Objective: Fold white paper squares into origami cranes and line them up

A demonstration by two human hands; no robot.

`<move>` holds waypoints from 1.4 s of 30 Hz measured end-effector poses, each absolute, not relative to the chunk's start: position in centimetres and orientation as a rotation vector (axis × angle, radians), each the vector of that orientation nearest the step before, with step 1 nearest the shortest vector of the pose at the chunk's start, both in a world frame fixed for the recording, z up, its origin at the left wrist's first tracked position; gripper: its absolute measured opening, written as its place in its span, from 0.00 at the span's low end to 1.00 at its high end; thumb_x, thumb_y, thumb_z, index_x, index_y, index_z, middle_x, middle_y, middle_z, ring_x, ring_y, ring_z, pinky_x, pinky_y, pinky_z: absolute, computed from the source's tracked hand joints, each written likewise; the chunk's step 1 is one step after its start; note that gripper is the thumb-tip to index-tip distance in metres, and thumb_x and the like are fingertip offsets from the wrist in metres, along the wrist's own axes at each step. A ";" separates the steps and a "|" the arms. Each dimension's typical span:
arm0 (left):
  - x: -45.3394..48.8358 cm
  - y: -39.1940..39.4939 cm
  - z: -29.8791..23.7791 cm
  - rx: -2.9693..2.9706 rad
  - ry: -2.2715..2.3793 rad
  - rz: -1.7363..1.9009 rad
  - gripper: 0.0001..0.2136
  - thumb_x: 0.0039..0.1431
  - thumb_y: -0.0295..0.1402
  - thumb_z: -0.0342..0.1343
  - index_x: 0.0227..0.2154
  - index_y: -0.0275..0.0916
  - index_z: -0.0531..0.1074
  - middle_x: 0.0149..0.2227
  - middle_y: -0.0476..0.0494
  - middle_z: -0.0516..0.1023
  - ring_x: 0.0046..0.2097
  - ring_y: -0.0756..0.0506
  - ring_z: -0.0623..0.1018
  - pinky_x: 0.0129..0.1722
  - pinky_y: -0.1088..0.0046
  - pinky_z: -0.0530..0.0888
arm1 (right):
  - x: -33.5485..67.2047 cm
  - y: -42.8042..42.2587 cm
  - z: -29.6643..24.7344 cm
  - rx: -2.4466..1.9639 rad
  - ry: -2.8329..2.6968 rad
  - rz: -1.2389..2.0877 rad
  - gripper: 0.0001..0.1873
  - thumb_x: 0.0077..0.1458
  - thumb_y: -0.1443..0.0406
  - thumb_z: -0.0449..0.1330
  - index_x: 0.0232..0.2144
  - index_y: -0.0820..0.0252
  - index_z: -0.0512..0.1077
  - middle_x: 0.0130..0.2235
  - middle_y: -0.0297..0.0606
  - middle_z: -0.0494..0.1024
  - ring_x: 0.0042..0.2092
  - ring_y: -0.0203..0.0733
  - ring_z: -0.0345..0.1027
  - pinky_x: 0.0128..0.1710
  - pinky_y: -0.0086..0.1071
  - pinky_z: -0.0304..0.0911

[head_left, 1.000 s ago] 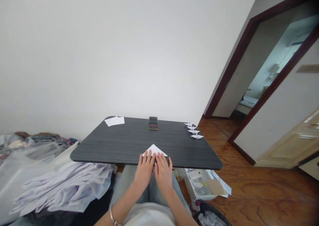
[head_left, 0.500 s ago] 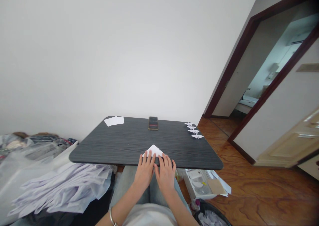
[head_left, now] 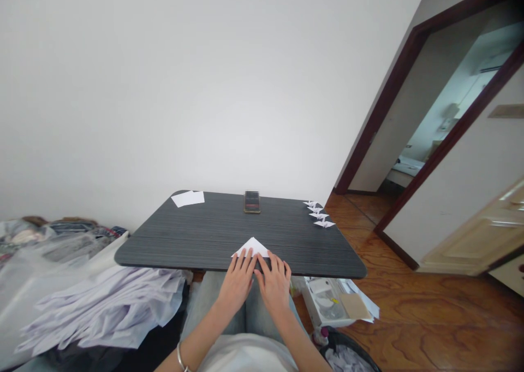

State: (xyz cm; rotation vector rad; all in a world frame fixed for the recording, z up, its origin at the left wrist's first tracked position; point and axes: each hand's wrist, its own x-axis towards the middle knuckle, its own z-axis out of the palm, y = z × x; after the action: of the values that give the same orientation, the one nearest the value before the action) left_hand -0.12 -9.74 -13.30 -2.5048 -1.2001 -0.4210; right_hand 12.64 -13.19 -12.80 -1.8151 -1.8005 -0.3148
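A white sheet of paper (head_left: pixel 252 246), folded to a triangle with its tip pointing away from me, lies at the near edge of the dark table (head_left: pixel 188 235). My left hand (head_left: pixel 238 279) rests on its near left part, fingers stretched out flat. On the near right part lies my right hand (head_left: pixel 275 279), its fingers spread and slightly bent. Both hands press on the paper's lower edge, which they partly cover. Several folded paper cranes (head_left: pixel 321 216) stand in a row at the table's right side.
White paper sheets (head_left: pixel 188 198) lie at the far left corner. A phone on a stand (head_left: pixel 252 201) is at the back middle. Piled white cloth (head_left: pixel 110 306) is at the left. Below right are a white box (head_left: pixel 327 306) and a bin (head_left: pixel 347 355) holding crumpled paper.
My left hand has shifted slightly left and my right hand slightly right along the paper's near edge. The folded paper stays almost in place.
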 end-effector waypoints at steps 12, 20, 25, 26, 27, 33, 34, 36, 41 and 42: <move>0.1 -9.6 -13.6 -2.482 -1.226 -0.421 0.25 0.54 0.25 0.41 0.56 0.33 0.51 0.59 0.36 0.55 0.60 0.40 0.54 0.55 0.56 0.54 | 12.8 -13.1 -13.8 -1.754 -1.752 -0.342 0.20 0.57 0.59 0.48 0.50 0.58 0.63 0.52 0.46 0.66 0.51 0.48 0.57 0.50 0.44 0.45; -0.3 -9.3 -14.2 -2.425 -1.331 -0.448 0.24 0.53 0.24 0.42 0.55 0.28 0.52 0.58 0.29 0.56 0.59 0.38 0.57 0.55 0.55 0.56 | 13.4 -12.9 -14.7 -1.741 -1.735 -0.337 0.22 0.58 0.59 0.45 0.50 0.66 0.62 0.52 0.49 0.66 0.52 0.47 0.58 0.51 0.44 0.44; -0.4 -9.3 -14.3 -2.376 -1.366 -0.486 0.25 0.52 0.23 0.41 0.55 0.25 0.50 0.57 0.26 0.55 0.59 0.39 0.55 0.55 0.56 0.57 | 13.0 -13.1 -13.9 -1.770 -1.761 -0.322 0.20 0.57 0.59 0.47 0.50 0.57 0.63 0.52 0.46 0.65 0.51 0.48 0.57 0.50 0.46 0.45; -0.3 -9.3 -14.4 -2.363 -1.365 -0.499 0.26 0.52 0.23 0.40 0.56 0.25 0.49 0.57 0.26 0.56 0.59 0.39 0.55 0.55 0.55 0.56 | 12.9 -13.1 -13.6 -1.778 -1.775 -0.326 0.19 0.57 0.59 0.48 0.50 0.55 0.63 0.53 0.45 0.65 0.51 0.49 0.57 0.50 0.46 0.46; -0.2 -9.3 -14.5 -2.352 -1.360 -0.511 0.26 0.51 0.23 0.40 0.56 0.25 0.48 0.57 0.26 0.56 0.59 0.39 0.55 0.55 0.54 0.56 | 12.8 -13.1 -13.5 -1.783 -1.790 -0.333 0.19 0.56 0.59 0.49 0.50 0.53 0.63 0.53 0.45 0.65 0.51 0.50 0.57 0.50 0.47 0.46; -0.1 -9.2 -14.8 -2.411 -1.223 -0.517 0.26 0.52 0.24 0.40 0.56 0.25 0.48 0.58 0.28 0.56 0.59 0.41 0.55 0.56 0.57 0.56 | 12.6 -13.1 -12.9 -1.783 -1.852 -0.351 0.21 0.53 0.58 0.52 0.51 0.49 0.62 0.53 0.45 0.64 0.50 0.53 0.57 0.49 0.50 0.48; -0.2 -9.2 -14.7 -2.443 -1.181 -0.505 0.25 0.53 0.24 0.40 0.56 0.25 0.49 0.58 0.29 0.56 0.59 0.42 0.55 0.56 0.59 0.56 | 12.7 -13.1 -12.8 -1.784 -1.858 -0.347 0.21 0.53 0.58 0.53 0.51 0.48 0.62 0.53 0.45 0.64 0.50 0.53 0.57 0.49 0.50 0.48; -0.3 -9.1 -14.5 -2.499 -1.115 -0.479 0.24 0.54 0.25 0.40 0.56 0.26 0.51 0.58 0.31 0.56 0.59 0.43 0.55 0.56 0.62 0.56 | 12.8 -13.2 -12.6 -1.789 -1.869 -0.339 0.21 0.53 0.59 0.53 0.51 0.48 0.62 0.53 0.45 0.64 0.50 0.52 0.57 0.49 0.50 0.49; -0.3 -9.3 -13.7 -2.529 -1.110 -0.413 0.23 0.54 0.25 0.40 0.55 0.28 0.54 0.58 0.32 0.56 0.59 0.42 0.56 0.56 0.60 0.56 | 12.8 -13.3 -12.0 -1.792 -1.906 -0.327 0.22 0.53 0.60 0.54 0.51 0.47 0.62 0.53 0.44 0.64 0.50 0.53 0.58 0.48 0.51 0.49; -0.3 -9.3 -13.6 -2.526 -1.118 -0.403 0.23 0.54 0.25 0.40 0.55 0.28 0.54 0.58 0.33 0.56 0.59 0.42 0.56 0.55 0.59 0.56 | 12.8 -13.3 -12.0 -1.794 -1.911 -0.322 0.22 0.52 0.60 0.55 0.51 0.47 0.62 0.52 0.44 0.65 0.50 0.53 0.58 0.48 0.50 0.49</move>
State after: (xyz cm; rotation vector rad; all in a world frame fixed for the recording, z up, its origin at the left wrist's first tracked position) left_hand -0.28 -9.34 -13.56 -2.5259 -1.1185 -0.4031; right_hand 12.85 -13.31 -12.00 -1.7944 -1.9109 -0.3224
